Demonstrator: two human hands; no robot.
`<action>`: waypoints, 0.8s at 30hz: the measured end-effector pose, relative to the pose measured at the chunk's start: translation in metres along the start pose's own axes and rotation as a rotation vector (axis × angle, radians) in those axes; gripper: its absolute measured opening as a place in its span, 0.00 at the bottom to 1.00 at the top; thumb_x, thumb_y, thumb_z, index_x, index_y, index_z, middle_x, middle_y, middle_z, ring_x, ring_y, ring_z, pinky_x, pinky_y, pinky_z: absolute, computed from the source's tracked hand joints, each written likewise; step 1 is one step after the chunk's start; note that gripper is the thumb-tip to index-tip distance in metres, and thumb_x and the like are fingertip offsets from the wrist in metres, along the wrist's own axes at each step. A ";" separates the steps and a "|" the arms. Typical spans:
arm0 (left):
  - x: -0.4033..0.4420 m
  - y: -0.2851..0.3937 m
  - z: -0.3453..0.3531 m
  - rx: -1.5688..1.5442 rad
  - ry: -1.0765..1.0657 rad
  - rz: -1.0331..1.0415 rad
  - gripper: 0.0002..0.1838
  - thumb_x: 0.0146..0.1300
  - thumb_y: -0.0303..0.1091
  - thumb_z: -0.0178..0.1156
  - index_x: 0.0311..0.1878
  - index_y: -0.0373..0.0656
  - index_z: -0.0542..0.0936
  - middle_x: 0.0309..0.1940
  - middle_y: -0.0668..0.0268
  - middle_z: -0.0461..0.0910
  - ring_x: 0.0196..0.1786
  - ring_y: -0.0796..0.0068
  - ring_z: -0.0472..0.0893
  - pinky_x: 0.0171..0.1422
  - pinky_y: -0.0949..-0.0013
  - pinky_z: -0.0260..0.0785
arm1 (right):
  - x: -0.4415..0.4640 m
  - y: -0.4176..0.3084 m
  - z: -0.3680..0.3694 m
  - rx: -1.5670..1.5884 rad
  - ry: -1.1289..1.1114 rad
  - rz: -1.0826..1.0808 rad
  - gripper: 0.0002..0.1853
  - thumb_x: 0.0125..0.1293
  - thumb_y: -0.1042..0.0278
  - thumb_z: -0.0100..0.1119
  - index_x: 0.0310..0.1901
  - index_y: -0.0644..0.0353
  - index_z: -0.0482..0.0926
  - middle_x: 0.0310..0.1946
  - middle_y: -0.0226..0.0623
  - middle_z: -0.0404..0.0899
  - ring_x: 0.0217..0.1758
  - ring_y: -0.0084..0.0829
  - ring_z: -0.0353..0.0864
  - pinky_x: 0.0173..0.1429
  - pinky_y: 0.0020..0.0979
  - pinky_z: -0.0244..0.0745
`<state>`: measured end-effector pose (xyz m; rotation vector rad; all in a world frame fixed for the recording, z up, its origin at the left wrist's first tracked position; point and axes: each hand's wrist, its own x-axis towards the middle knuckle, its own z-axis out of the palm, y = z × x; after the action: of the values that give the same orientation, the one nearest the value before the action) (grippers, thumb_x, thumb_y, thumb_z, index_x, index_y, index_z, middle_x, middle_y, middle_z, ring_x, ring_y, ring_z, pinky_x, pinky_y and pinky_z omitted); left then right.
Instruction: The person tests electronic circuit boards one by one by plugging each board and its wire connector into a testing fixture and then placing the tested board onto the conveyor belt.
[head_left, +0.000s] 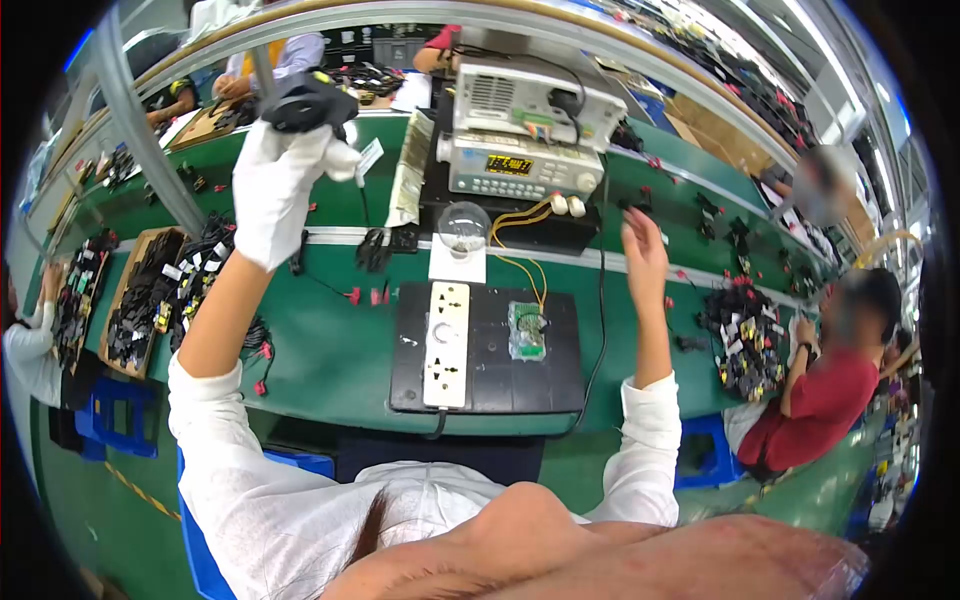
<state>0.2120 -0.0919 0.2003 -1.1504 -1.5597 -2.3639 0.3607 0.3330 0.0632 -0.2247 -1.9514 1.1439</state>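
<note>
My left hand (290, 185), in a white glove, is raised at the upper left and closed around a black device (310, 102) with a small yellow mark on top; its exact kind I cannot make out. A white tag (369, 160) on a dark cord hangs just right of the glove. My right hand (645, 250) is bare, its fingers stretched up beside the instruments, with nothing visible in it. Between my arms, a black board (490, 375) carries a white power strip (446, 345) and a green circuit board (527, 330). Behind it stands a clear light bulb (462, 230).
Bench instruments (520, 165) are stacked at the back centre, with yellow leads running down. Piles of black cabled parts lie left (145, 300) and right (740, 340). A metal post (140, 120) rises at left. A co-worker in red (815, 405) sits at right.
</note>
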 end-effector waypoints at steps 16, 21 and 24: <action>-0.080 -0.066 -0.003 -0.352 -0.177 -0.339 0.27 0.58 0.38 0.71 0.58 0.42 0.73 0.45 0.64 0.76 0.44 0.70 0.77 0.47 0.68 0.73 | -0.188 -0.128 -0.008 0.555 -0.755 0.481 0.17 0.72 0.74 0.50 0.61 0.68 0.72 0.31 0.39 0.81 0.30 0.25 0.81 0.36 0.25 0.76; -0.112 -0.080 0.011 -0.124 -0.254 -0.452 0.24 0.55 0.20 0.68 0.55 0.41 0.73 0.54 0.57 0.78 0.50 0.66 0.82 0.54 0.66 0.75 | -0.206 -0.098 -0.060 0.637 0.032 0.457 0.14 0.77 0.60 0.45 0.47 0.62 0.74 0.24 0.33 0.77 0.14 0.20 0.64 0.28 0.24 0.66; -0.135 -0.110 0.023 -0.085 -0.296 -0.430 0.28 0.53 0.24 0.72 0.58 0.41 0.73 0.58 0.63 0.76 0.55 0.75 0.77 0.60 0.69 0.71 | -0.196 -0.095 -0.070 0.811 0.212 0.356 0.13 0.77 0.57 0.44 0.48 0.57 0.73 0.26 0.32 0.75 0.17 0.21 0.65 0.35 0.28 0.64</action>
<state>0.2708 -0.0637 0.0373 -1.3508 -1.9947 -2.6371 0.5588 0.2215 0.0416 -0.2422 -1.1614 1.9553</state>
